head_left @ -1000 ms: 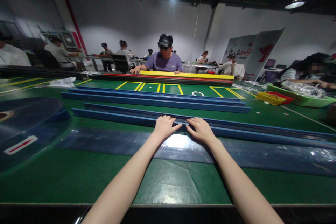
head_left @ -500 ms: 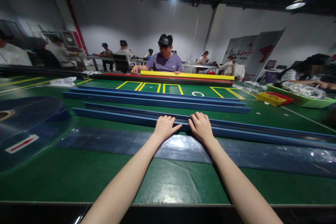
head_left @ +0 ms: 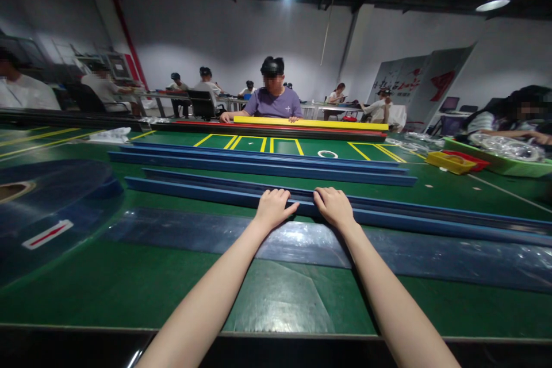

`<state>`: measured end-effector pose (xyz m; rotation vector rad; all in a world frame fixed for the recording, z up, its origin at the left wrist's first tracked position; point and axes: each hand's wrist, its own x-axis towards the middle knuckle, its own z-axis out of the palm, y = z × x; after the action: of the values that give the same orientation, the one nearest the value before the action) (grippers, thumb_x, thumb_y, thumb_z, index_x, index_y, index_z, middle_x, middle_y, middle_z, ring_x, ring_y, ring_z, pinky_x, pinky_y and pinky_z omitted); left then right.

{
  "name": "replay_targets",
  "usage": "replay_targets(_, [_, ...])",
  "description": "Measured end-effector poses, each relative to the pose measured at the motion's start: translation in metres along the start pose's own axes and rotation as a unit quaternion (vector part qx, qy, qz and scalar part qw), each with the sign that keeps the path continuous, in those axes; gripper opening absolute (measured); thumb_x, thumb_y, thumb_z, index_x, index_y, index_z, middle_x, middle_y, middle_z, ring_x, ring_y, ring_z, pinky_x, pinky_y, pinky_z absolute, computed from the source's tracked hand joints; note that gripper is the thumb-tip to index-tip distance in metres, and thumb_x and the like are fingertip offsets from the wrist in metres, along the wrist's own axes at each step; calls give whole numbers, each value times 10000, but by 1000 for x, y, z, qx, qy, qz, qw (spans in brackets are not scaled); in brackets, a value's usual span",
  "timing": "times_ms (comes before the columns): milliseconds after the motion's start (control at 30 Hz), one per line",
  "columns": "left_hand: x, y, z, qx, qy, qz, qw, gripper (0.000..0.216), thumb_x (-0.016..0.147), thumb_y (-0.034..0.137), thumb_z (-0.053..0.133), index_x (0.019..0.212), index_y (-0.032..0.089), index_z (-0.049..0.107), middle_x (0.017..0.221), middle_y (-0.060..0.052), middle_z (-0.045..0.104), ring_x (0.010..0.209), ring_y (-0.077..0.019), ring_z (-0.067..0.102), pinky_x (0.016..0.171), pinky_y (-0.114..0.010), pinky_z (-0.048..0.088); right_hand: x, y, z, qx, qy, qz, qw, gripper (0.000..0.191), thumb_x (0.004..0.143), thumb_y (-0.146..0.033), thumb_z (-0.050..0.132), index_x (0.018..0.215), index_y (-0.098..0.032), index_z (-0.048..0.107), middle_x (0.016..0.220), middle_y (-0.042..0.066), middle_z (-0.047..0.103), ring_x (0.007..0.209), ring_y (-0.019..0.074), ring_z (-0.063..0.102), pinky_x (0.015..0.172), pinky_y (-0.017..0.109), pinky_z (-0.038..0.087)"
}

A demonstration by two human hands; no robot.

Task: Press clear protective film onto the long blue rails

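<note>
A long blue plastic channel strip (head_left: 194, 191) lies across the green table in front of me. My left hand (head_left: 275, 207) is closed over its near edge, fingertips hooked into the channel and thumb pointing right. Just to the right, my right hand (head_left: 335, 207) grips the same edge, its fingers curled over the top. A narrow gap separates the two hands. Under my wrists runs a flat, clear plastic strip (head_left: 172, 231), shiny and bluish. Beyond the held channel lies a second set of blue channel strips (head_left: 259, 164), roughly parallel to it.
A big roll of clear plastic (head_left: 56, 201) with a red-arrow label stands at left. Across the table a co-worker in a purple shirt (head_left: 273, 103) handles a yellow strip (head_left: 310, 122). A yellow bin (head_left: 451, 163) and a green tray (head_left: 509, 162) sit at right, near a white ring (head_left: 327, 154).
My right hand has slid slightly right along the channel, widening the gap a little. The whole view has shifted slightly. The co-worker's hand at left has lowered onto the strips.
</note>
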<state>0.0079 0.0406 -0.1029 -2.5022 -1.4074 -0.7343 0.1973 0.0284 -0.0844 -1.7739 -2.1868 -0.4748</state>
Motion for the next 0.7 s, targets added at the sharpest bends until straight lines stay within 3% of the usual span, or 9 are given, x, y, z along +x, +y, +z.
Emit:
replay_targets(300, [0, 2, -4, -1, 10, 15, 1000, 327, 875, 438, 393, 868, 174, 586, 882, -51, 633, 859, -184, 553, 769, -310, 355, -1, 9, -3, -24, 13, 9, 1000, 365, 893, -302, 306, 858, -208, 656, 812, 67, 678, 810, 179, 588, 694, 279, 335])
replay_targets(400, [0, 1, -3, 3, 14, 14, 1000, 333, 875, 441, 394, 866, 172, 590, 886, -50, 634, 857, -184, 549, 775, -312, 351, -5, 24, -3, -30, 13, 58, 998, 379, 878, -323, 323, 841, -219, 686, 781, 69, 675, 765, 180, 600, 656, 270, 346])
replay_targets(533, [-1, -1, -1, 3, 11, 26, 1000, 352, 868, 472, 405, 862, 174, 592, 905, -47, 632, 867, -186, 546, 770, -310, 345, -11, 46, -2, -20, 5, 176, 984, 435, 874, -368, 300, 831, -236, 712, 816, 72, 685, 737, 191, 610, 588, 265, 351])
replay_targets(700, [-1, -3, 0, 9, 11, 31, 999, 366, 845, 508, 440, 871, 179, 597, 919, -51, 627, 880, -193, 539, 774, -315, 338, -17, 62, -2, -6, 0, 221, 975, 416, 860, -374, 309, 910, -274, 710, 858, 60, 694, 786, 214, 614, 580, 272, 353])
